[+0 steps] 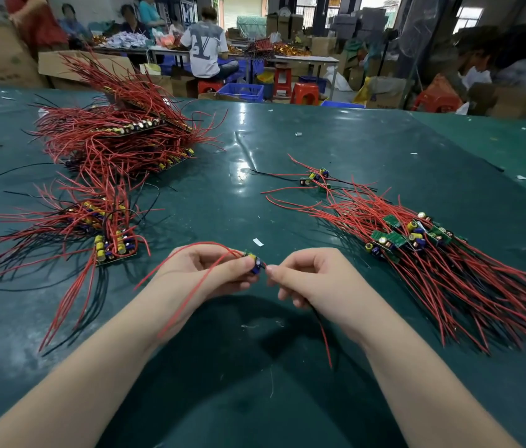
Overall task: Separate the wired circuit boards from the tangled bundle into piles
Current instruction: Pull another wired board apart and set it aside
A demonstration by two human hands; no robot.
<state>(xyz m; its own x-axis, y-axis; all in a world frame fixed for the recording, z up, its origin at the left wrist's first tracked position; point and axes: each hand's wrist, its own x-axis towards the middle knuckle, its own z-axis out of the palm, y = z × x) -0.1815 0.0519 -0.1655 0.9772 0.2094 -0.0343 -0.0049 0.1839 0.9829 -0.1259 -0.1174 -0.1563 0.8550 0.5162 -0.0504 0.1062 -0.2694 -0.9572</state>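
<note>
1. Head view, centre: both hands hover just above a dark green desk (287,150). The left hand (210,273) has fingers curled round one small circuit board (254,261), w/ a blue capacitor showing at the fingertips. A red wire (190,286) loops over that hand and trails toward the forearm.
2. Head view, centre-right: the right hand (313,279) pinches, thumb to forefinger, right at the board's edge; looks like it holds the board's other leads, since a thin red and black lead (324,337) hangs below the palm. Exact pinch point too small to tell.
3. Head view, left: a big tangled bundle (116,134) of red wires and boards lies far left; a smaller heap (93,227) sits nearer, also on the left.
4. Head view, right: a sorted-looking pile (423,250), green boards at one end, wires fanned toward the near right edge. A few loose boards (315,177) lie beyond it.
5. Handling, as a judgement: board is light and rigid; wires are soft, springy, prone to snagging. Solder joints prob. fragile, so hold by the board's edges, not by tugging wires; ease leads free slowly.
6. Background: people sit at other benches, w/ boxes and red stools.
</note>
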